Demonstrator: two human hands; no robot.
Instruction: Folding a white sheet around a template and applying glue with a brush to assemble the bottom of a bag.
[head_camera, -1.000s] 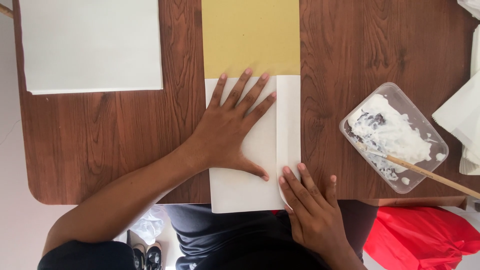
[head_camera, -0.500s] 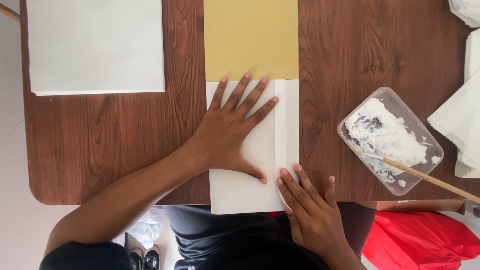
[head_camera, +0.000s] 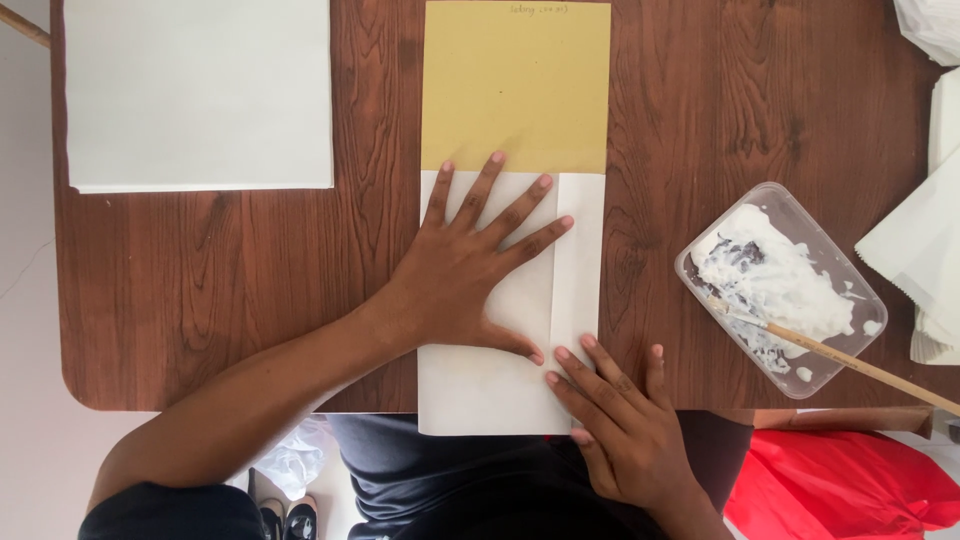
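1. Right now the left hand (head_camera: 465, 275) lies flat and fully spread on the white folded paper (head_camera: 490, 385), palm down, fingertips reaching up to the edge where the yellow sheet (head_camera: 515, 85) begins. It grips nothing; it simply presses.
2. Meanwhile the right hand (head_camera: 620, 430) sits lower, at the near table edge, fingers extended and slightly fanned, their tips resting on the paper's right-hand folded strip (head_camera: 580, 260). Nothing is pinched there either.
3. That white paper lies in the middle of the wooden table (head_camera: 220, 290), its lower end overhanging the near edge toward the person's lap, its upper end overlapping the yellow sheet.
4. By the look of it, the paper is light, thin and limp: it should crease easily and slide on the smooth wood unless held down flat.
5. Best hold, I judge, is broad palm pressure in the centre, with fingertips along the fold line.
6. Off to the right stands a clear plastic tray (head_camera: 860, 300) of white paste with a wooden-handled brush (head_camera: 850, 358) resting in it; any wet paste would make the paper soft and easy to tear.
7. Up at the far left lies another white sheet (head_camera: 200, 95), well apart.
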